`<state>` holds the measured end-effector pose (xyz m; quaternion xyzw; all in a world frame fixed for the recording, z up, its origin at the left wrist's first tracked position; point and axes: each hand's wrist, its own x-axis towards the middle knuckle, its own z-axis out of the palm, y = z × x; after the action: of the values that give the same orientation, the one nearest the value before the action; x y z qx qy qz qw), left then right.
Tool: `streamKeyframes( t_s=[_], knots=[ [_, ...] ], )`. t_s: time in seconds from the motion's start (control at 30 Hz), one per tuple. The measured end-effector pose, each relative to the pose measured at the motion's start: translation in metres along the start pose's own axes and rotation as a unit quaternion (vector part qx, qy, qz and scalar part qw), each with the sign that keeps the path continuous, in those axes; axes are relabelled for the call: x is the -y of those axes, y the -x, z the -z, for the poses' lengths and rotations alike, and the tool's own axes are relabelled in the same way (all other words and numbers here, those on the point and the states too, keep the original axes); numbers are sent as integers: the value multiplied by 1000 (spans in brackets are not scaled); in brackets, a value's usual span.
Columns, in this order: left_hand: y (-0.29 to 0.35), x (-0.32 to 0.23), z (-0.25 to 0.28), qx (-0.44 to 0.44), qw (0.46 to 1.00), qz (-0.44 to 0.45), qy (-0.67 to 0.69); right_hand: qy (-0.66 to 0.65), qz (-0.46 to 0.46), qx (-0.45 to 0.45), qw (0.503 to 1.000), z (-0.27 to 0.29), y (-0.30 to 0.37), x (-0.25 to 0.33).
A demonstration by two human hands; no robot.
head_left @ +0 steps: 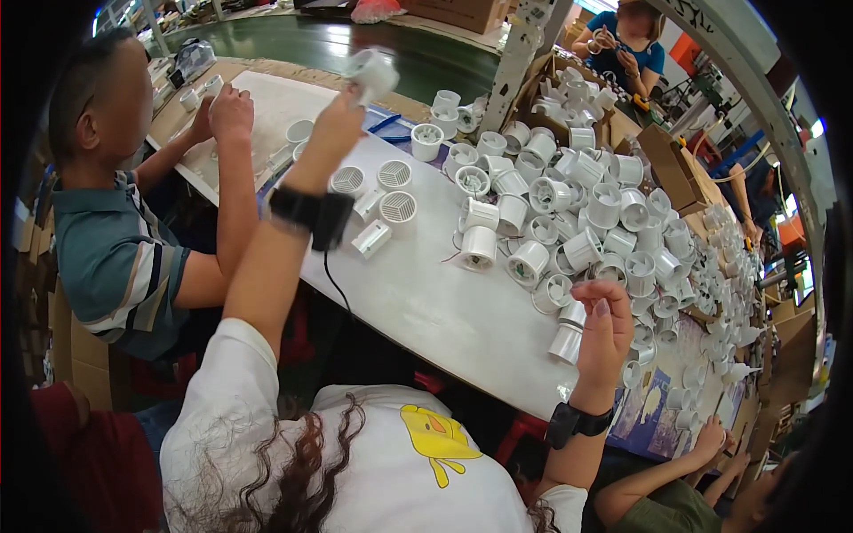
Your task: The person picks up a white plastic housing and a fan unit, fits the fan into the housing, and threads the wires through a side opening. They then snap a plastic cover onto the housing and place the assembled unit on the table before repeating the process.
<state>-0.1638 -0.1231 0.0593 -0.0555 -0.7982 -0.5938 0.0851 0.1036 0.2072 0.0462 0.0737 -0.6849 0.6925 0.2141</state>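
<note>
**White plastic in both hands, pile at the table edge**

White moulded plastic is everywhere on this long pale worktable [426, 302]. My left hand [342, 124] is raised high, fingers wrapped shut around a small white cylindrical fan housing [371, 71] that sticks out above my knuckles, well clear of the tabletop. My right hand [604, 333] rests at the near edge of the big heap of white round fan housings [604, 222], curled around one white cylinder [567, 342] that stands at the brink of the table; the thumb side is hidden, so I cannot tell how firmly I grip it.

Three white round grille covers [378, 188] lie flat below my lifted arm, with a small white rectangular block [370, 238] just beside them. A person in a striped polo shirt [115, 258] works at my left.

I judge the risks plain: the cylinder under my right hand sits so near the edge that a nudge could drop it, and my wrist could topple neighbouring housings. The dangling black wrist cable [333, 275] might also sweep the grilles.
</note>
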Motion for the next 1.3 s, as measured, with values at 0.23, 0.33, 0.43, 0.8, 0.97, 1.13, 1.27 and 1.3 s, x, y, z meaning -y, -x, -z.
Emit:
streamKeyframes(
  t_s=[0.23, 0.33, 0.43, 0.8, 0.97, 1.13, 1.27, 1.3],
  knots=[
    [-108, 135, 8, -51, 985, 64, -154, -2, -50, 15, 999, -8, 0, -7],
    [-117, 145, 20, 145, 794, -31, -589, -22, -55, 12, 998, -6, 2, -8],
    [-103, 131, 16, 63, 907, 52, -413, -30, -58, 14, 998, -7, 3, -10],
    [102, 8, -26, 112, 849, -265, -443, 52, -97, 60, 992, -20, -4, -30],
    [127, 16, -30, 107, 854, -250, -443, 237, -117, 144, 954, -47, -21, -37],
    [153, 18, -32, 187, 884, -243, -353, 472, 95, 124, 868, -72, -30, -71],
    [160, 29, -27, 154, 902, -250, -318, 550, 68, 144, 820, -85, -36, -79],
    [159, 35, -27, 162, 908, -221, -316, 559, 50, 155, 813, -86, -38, -80]
  ],
)
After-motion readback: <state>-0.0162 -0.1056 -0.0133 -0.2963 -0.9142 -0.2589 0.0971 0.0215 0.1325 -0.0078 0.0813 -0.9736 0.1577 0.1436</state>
